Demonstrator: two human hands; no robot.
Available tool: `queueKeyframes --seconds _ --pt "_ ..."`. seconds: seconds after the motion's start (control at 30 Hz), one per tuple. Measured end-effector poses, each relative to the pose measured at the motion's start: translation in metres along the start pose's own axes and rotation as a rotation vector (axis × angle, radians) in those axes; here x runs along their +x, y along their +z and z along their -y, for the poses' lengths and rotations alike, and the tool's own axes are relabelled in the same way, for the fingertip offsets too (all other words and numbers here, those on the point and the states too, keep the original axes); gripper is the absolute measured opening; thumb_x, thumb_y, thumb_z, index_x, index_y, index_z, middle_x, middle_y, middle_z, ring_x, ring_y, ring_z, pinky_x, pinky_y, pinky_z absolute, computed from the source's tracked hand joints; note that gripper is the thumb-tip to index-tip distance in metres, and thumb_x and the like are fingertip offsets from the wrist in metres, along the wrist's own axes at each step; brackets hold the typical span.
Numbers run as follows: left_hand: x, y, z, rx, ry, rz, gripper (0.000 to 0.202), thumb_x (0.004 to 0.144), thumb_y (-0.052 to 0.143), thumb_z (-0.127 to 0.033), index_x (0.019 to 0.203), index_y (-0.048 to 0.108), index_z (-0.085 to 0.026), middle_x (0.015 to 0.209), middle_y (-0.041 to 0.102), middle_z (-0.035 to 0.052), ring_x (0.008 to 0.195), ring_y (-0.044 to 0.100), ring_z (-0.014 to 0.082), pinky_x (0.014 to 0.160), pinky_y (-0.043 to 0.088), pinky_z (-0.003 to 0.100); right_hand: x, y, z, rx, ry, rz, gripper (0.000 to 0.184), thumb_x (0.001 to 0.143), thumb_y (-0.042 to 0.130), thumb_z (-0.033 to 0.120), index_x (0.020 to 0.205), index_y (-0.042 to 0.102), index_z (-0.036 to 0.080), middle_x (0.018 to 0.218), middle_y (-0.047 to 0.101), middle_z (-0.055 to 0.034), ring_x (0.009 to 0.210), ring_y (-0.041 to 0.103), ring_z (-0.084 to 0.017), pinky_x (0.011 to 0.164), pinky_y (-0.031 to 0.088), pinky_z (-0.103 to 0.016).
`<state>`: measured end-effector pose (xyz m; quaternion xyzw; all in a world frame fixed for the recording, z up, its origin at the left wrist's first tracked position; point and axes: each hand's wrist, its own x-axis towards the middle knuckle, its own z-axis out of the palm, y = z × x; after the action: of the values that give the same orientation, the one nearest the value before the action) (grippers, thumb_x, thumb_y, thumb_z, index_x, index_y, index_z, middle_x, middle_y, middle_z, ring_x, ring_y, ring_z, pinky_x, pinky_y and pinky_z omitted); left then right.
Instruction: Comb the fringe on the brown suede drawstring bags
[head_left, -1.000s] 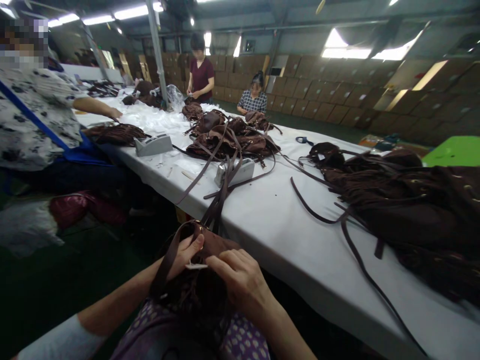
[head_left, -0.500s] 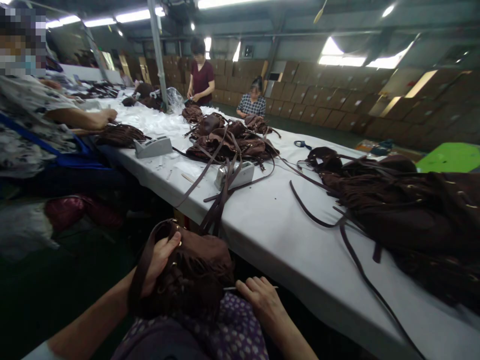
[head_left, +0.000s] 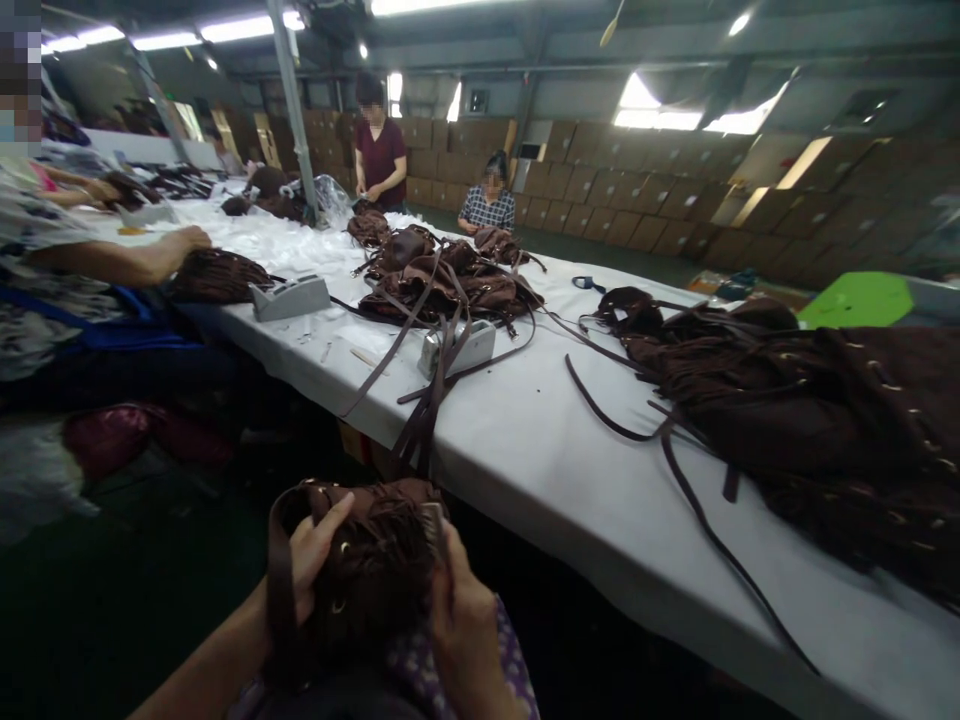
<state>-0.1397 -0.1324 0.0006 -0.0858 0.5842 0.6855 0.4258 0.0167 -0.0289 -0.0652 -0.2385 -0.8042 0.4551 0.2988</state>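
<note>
A dark brown fringed bag (head_left: 382, 555) with gold eyelets rests at my lap, over purple dotted cloth. My left hand (head_left: 313, 550) is closed on its upper left edge, the thumb on top beside the bag's strap (head_left: 280, 570). In my right hand (head_left: 465, 610) is a comb (head_left: 433, 528), held upright with its toothed end against the fringe on the bag's right side. The fingers of my right hand are wrapped around the comb's lower part, which they hide.
The white-covered table (head_left: 525, 430) runs along my right. On it lie a pile of brown bags (head_left: 442, 280), two grey tape dispensers (head_left: 469, 347) (head_left: 292, 297) and a bigger heap of brown bags (head_left: 787, 400). A co-worker's arm (head_left: 135, 258) reaches in at left; two people work across the table.
My right hand has moved left and up from beside the bag, bringing the comb onto the fringe. The bag has turned slightly, and the whole view has shifted a little.
</note>
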Motion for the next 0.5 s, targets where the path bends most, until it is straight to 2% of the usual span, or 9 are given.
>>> queueKeyframes --seconds 0.03,0.1,0.17,0.23,0.3,0.4,0.5 --pt "-0.002 0.000 0.004 0.003 0.013 -0.015 0.021 0.082 0.063 -0.033 0.090 0.061 -0.014 0.071 0.069 0.0056 0.065 0.068 0.0212 0.060 0.055 0.031 0.000 0.020 0.009 -0.029 -0.118 0.048 0.049 0.093 0.037 0.022 0.142 0.038 0.025 0.121 0.064 -0.0088 0.099 0.066 -0.023 0.083 0.052 -0.031" --pt "-0.007 -0.003 0.008 0.013 0.044 -0.057 0.020 0.081 0.064 -0.035 0.084 0.058 -0.016 0.057 0.062 -0.0003 0.051 0.063 0.0170 0.049 0.050 0.025 0.000 0.050 0.014 -0.185 -0.315 0.136 0.053 0.091 0.037 0.018 0.144 0.034 0.017 0.102 0.070 -0.0117 0.082 0.068 -0.022 0.072 0.054 -0.030" --pt "-0.013 -0.009 0.010 0.021 0.068 -0.097 0.016 0.081 0.065 -0.030 0.087 0.057 -0.018 0.053 0.059 -0.0040 0.043 0.058 0.0136 0.043 0.046 0.022 -0.001 0.066 0.004 -0.432 -0.390 0.184 0.056 0.088 0.041 0.012 0.143 0.035 0.012 0.078 0.068 -0.0092 0.065 0.065 -0.021 0.060 0.053 -0.030" --pt "-0.020 -0.015 0.012 0.031 0.052 -0.119 0.019 0.082 0.063 -0.024 0.100 0.057 -0.020 0.060 0.064 -0.0033 0.047 0.060 0.0136 0.047 0.048 0.023 -0.001 0.069 -0.014 -0.682 -0.363 0.201 0.060 0.082 0.043 0.004 0.141 0.037 0.013 0.068 0.063 -0.0062 0.059 0.061 -0.020 0.054 0.050 -0.029" --pt "-0.025 -0.020 0.016 0.039 0.014 -0.134 0.033 0.083 0.062 -0.021 0.115 0.054 -0.023 0.071 0.069 -0.0009 0.057 0.065 0.0165 0.055 0.052 0.026 0.001 0.065 -0.035 -0.840 -0.323 0.226 0.065 0.077 0.046 -0.001 0.140 0.041 0.017 0.067 0.061 -0.0046 0.056 0.060 -0.019 0.051 0.048 -0.027" --pt "-0.027 -0.025 0.025 0.061 -0.055 -0.127 0.048 0.082 0.063 -0.023 0.128 0.048 -0.023 0.070 0.069 0.0007 0.059 0.067 0.0208 0.054 0.053 0.030 0.004 0.058 -0.061 -0.914 -0.282 0.245 0.066 0.076 0.046 -0.003 0.138 0.044 0.020 0.066 0.060 -0.0029 0.054 0.059 -0.016 0.050 0.046 -0.024" --pt "-0.025 -0.023 0.033 0.090 -0.087 -0.117 0.050 0.083 0.062 -0.026 0.130 0.047 -0.022 0.068 0.069 0.0027 0.051 0.065 0.0224 0.046 0.051 0.032 0.008 0.054 -0.075 -0.900 -0.206 0.229 0.069 0.076 0.045 -0.004 0.140 0.041 0.021 0.068 0.061 -0.0028 0.055 0.061 -0.015 0.051 0.045 -0.022"
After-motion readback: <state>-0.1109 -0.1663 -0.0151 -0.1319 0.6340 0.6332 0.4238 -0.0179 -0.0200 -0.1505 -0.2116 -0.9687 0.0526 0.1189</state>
